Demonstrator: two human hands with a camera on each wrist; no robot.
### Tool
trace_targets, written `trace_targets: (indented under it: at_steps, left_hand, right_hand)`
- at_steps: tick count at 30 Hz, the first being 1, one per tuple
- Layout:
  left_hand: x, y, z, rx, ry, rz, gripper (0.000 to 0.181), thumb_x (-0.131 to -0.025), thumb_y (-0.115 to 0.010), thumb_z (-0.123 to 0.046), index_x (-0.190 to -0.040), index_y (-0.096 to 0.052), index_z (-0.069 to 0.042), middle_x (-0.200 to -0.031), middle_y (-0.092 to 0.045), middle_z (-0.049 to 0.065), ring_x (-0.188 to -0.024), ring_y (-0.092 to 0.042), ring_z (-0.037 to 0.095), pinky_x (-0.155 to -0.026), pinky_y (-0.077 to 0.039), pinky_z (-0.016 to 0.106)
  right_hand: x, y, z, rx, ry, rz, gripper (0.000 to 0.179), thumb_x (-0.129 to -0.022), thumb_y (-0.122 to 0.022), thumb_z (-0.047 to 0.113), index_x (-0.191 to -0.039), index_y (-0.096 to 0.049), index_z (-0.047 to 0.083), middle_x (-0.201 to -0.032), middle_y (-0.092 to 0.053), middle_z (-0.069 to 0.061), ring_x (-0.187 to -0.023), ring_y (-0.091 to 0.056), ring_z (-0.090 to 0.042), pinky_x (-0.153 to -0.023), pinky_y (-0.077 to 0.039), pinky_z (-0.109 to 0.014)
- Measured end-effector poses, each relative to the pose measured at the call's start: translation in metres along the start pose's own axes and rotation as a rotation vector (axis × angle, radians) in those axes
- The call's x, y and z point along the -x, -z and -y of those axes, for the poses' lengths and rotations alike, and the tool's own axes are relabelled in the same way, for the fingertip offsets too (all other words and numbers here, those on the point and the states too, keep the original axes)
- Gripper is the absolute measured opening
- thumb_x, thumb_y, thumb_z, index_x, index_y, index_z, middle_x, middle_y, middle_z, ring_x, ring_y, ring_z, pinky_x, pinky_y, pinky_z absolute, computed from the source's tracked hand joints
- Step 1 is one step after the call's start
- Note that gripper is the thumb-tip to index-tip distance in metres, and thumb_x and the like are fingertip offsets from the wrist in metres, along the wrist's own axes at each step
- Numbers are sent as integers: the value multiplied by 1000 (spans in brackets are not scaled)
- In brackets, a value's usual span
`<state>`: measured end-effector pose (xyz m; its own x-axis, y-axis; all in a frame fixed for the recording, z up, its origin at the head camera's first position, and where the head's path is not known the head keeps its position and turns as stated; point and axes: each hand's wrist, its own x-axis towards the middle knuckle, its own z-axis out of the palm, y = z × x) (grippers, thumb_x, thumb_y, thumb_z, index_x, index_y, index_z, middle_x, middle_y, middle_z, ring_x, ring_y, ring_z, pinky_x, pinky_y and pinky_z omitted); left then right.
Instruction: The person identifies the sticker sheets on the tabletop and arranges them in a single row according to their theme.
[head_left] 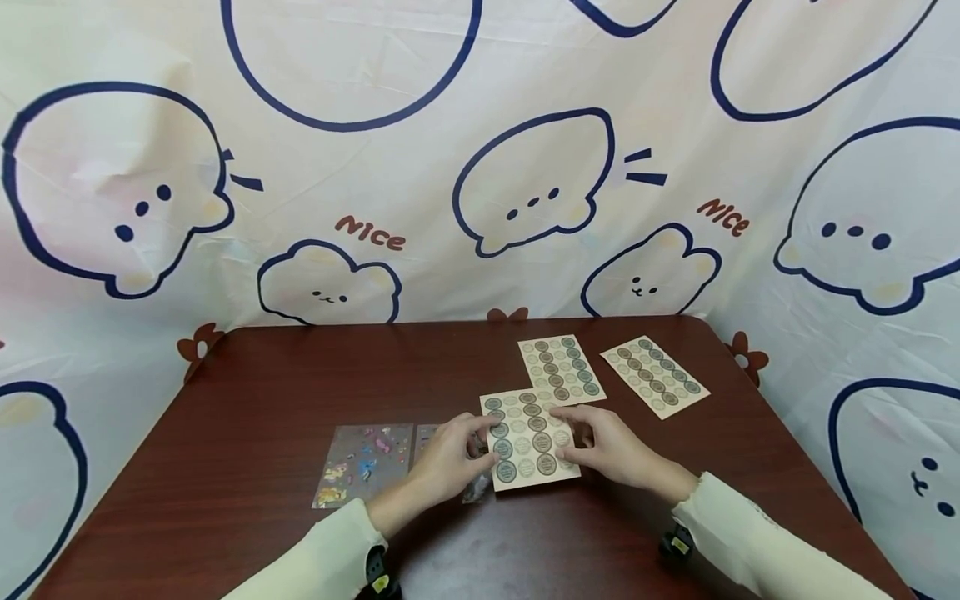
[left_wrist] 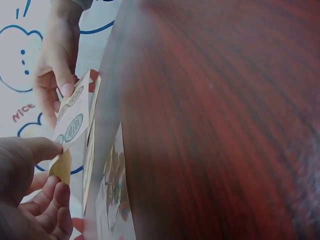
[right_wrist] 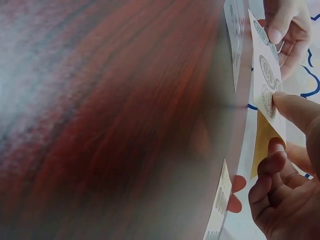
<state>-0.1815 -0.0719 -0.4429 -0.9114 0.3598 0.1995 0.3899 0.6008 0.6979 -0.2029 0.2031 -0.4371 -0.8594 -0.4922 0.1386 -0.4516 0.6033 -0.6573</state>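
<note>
A cream sheet of round stickers [head_left: 530, 442], printed with rows of dark and pale circles, is held up between both hands over the table. My left hand [head_left: 452, 454] pinches its left edge, thumb on the printed face and fingers behind. The right hand [head_left: 611, 446] grips the opposite edge in the same way. In the left wrist view the sheet [left_wrist: 75, 120] stands tilted, its yellowish back showing near the left fingers. From the right wrist, the sheet [right_wrist: 267, 82] shows its printed circles above the right thumb.
Behind the held sheet lies a second sticker sheet [head_left: 562, 367], and a third sheet [head_left: 655, 377] lies at the back right. Clear sheets with small colourful stickers [head_left: 363, 462] lie at the left, partly behind the left hand. A printed cloth [head_left: 420, 183] hangs behind the brown table [head_left: 285, 383].
</note>
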Motion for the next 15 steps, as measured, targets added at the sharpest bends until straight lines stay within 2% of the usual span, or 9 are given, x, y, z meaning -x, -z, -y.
trace_targets:
  at_steps: [6,15]
  left_hand:
    - [0,-3,-1,-10,-2,1,45,-84,-79,-13,-127,-69,-9,-90,-60,0,-71,-53,6,-65,-40,21]
    - [4,-9,-5,-46,-6,9,44,-81,-80,-15,-125,-71,-11,-90,-61,-3,-68,-52,2,-62,-38,21]
  right_hand:
    - [5,0,-4,-3,12,5,53,-87,-80,21,-133,-63,2,-76,-57,-2,-60,-45,1,-56,-42,-20]
    - [14,1,-8,7,3,24,53,-86,-81,20,-132,-64,0,-78,-57,0,-61,-45,2,-56,-41,-20]
